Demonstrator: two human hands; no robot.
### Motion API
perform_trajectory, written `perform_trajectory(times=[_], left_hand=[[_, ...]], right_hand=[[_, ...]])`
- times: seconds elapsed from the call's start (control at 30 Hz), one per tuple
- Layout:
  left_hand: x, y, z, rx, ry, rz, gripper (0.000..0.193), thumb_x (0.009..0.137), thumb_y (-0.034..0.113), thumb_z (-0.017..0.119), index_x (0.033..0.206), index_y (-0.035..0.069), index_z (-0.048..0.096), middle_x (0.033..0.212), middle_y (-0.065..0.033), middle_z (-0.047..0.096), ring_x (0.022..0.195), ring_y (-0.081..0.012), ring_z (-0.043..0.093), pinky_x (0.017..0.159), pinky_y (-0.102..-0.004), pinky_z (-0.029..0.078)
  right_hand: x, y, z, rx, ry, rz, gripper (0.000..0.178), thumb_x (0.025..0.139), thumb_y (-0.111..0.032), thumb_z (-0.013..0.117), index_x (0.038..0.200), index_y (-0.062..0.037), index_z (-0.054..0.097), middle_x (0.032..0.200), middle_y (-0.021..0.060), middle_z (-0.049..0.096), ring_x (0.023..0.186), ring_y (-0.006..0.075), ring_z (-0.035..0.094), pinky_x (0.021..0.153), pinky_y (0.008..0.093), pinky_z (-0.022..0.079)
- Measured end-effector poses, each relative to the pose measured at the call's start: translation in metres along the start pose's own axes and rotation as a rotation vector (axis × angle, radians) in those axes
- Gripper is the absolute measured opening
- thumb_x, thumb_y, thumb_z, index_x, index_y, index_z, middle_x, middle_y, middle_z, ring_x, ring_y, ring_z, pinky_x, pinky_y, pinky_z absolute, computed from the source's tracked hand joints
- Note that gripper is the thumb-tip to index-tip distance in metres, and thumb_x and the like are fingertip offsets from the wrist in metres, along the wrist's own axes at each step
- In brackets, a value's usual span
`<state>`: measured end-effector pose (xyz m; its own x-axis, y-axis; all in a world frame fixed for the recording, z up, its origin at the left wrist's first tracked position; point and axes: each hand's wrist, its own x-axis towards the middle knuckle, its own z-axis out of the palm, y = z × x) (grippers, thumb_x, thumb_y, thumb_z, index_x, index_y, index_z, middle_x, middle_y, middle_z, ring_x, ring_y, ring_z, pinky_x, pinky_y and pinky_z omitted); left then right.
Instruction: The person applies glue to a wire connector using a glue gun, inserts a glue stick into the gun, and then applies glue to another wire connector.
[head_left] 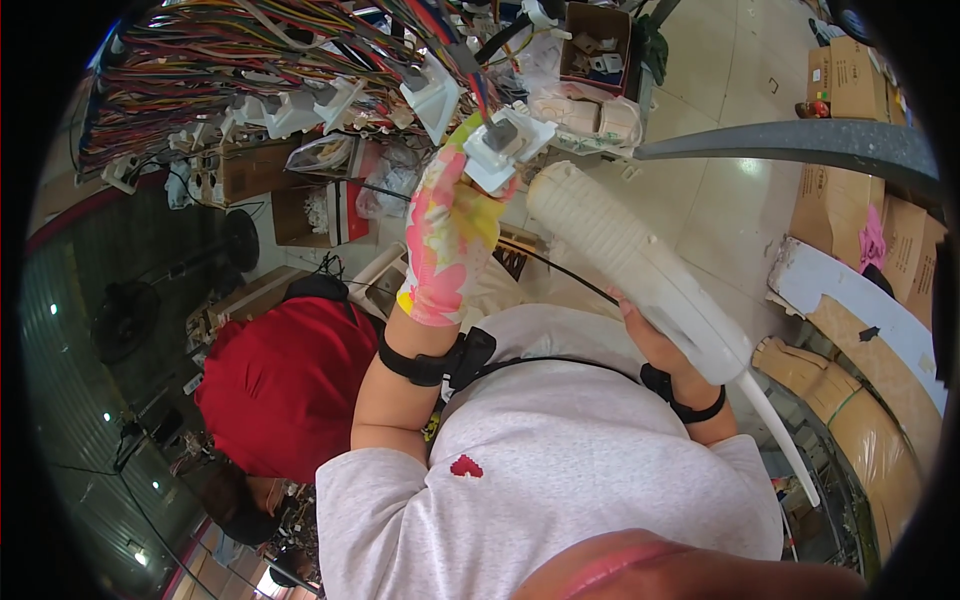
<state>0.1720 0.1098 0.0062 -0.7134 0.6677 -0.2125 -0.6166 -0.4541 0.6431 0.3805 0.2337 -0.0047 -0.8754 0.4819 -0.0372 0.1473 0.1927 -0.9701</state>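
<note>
My left hand [442,235], in a floral glove, is raised at upper centre. Its fingers are closed round a white plastic housing [490,167] with a grey connector [502,134] seated in it. Red and blue wires [470,75] run up from the connector. In my bare right hand [632,310] is a long white corded hand tool [640,260], its front ribbed and its tip brownish. That tip is close to the housing; I cannot tell whether they touch. The tool's body hides most of my right fingers.
Bundles of coloured wires [230,60] hang at upper left, with several white housings [290,113] on their ends. A grey curved bar [800,145] crosses at upper right. Cardboard boxes [860,85] stand at far right. A person in red [290,385] is close on my left.
</note>
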Motion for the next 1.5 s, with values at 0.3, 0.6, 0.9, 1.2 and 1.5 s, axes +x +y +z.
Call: perform_trajectory(times=[0.3, 0.6, 0.9, 1.2, 1.5], left_hand=[[0.0, 0.002, 0.0, 0.055, 0.029, 0.013, 0.039, 0.086, 0.022, 0.052, 0.119, 0.001, 0.049, 0.114, -0.0083, 0.055, 0.103, -0.0194, 0.052, 0.087, -0.0366, 0.04], [0.005, -0.002, -0.005, -0.044, 0.08, -0.059, 0.04, 0.087, 0.023, 0.051, 0.121, 0.002, 0.048, 0.116, -0.0079, 0.054, 0.108, -0.0206, 0.05, 0.091, -0.0376, 0.038], [0.005, 0.0, -0.001, 0.007, 0.14, -0.045, 0.042, 0.087, 0.024, 0.051, 0.122, 0.0, 0.047, 0.115, -0.0093, 0.054, 0.1, -0.0199, 0.052, 0.086, -0.036, 0.04], [0.002, -0.001, -0.005, 0.016, 0.013, -0.002, 0.043, 0.087, 0.024, 0.051, 0.123, 0.001, 0.046, 0.116, -0.0095, 0.054, 0.105, -0.0213, 0.051, 0.089, -0.0366, 0.039], [0.006, 0.0, -0.006, -0.003, -0.034, -0.045, 0.039, 0.087, 0.024, 0.051, 0.119, 0.002, 0.048, 0.114, -0.0088, 0.055, 0.102, -0.0209, 0.052, 0.089, -0.0368, 0.038]], right_hand=[[0.007, -0.004, 0.0, -0.18, 0.004, -0.163, 0.028, 0.067, 0.002, 0.062, 0.095, 0.0027, 0.057, 0.08, 0.0116, 0.059, 0.069, 0.0214, 0.059, 0.063, 0.0268, 0.048], [-0.001, 0.011, -0.003, 0.038, -0.019, 0.023, 0.018, 0.077, 0.009, 0.049, 0.092, 0.0025, 0.055, 0.084, 0.0085, 0.056, 0.081, 0.0181, 0.055, 0.075, 0.0313, 0.046], [0.003, -0.002, -0.004, 0.079, -0.061, 0.065, 0.024, 0.076, 0.01, 0.046, 0.097, 0.0013, 0.053, 0.086, 0.0078, 0.054, 0.083, 0.0184, 0.053, 0.078, 0.0326, 0.044], [0.005, -0.005, -0.008, 0.129, -0.084, 0.037, 0.027, 0.076, 0.01, 0.046, 0.1, 0.0014, 0.051, 0.088, 0.0086, 0.053, 0.085, 0.0187, 0.052, 0.079, 0.0335, 0.043], [0.008, -0.014, -0.011, 0.081, -0.111, 0.037, 0.026, 0.076, 0.009, 0.046, 0.1, 0.0016, 0.052, 0.087, 0.0088, 0.054, 0.085, 0.0189, 0.052, 0.078, 0.0334, 0.044]])
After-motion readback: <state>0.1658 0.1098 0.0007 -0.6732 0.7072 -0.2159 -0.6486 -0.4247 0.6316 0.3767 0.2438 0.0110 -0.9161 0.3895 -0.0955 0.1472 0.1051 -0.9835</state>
